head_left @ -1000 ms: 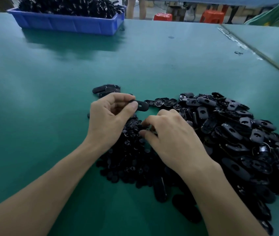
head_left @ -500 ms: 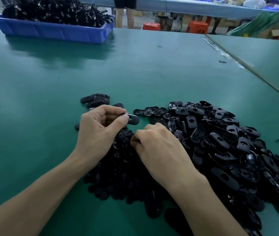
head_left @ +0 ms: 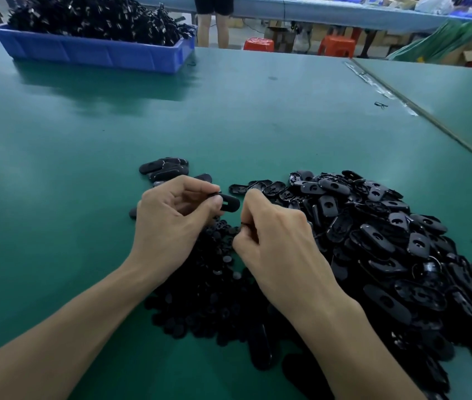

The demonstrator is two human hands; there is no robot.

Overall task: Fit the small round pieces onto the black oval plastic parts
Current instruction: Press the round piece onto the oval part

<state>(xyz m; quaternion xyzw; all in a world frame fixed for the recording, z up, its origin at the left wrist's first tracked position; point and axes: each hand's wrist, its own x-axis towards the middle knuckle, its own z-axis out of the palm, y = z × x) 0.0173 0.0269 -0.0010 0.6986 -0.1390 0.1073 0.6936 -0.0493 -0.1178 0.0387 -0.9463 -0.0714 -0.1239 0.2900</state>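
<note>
My left hand [head_left: 174, 217] pinches one black oval part [head_left: 229, 202] between thumb and fingers, holding it just above the table. My right hand [head_left: 275, 235] is right beside it, fingers curled, pinching a small round piece [head_left: 243, 225] that barely shows at the fingertips. Below both hands lies a heap of small round pieces [head_left: 217, 272]. A large pile of black oval parts [head_left: 387, 243] spreads to the right. A few oval parts [head_left: 165, 167] lie in a small group just beyond my left hand.
The green table [head_left: 84, 168] stretches ahead. A blue bin [head_left: 96, 51] heaped with black parts stands at the far left. A seam with a second table runs along the right [head_left: 431, 119]. Red stools and a person's legs [head_left: 214, 27] are beyond the far edge.
My right hand has lifted from the round-piece heap, a piece pinched in its fingertips, up toward the oval part. My left hand keeps holding that part. The camera has tilted.
</note>
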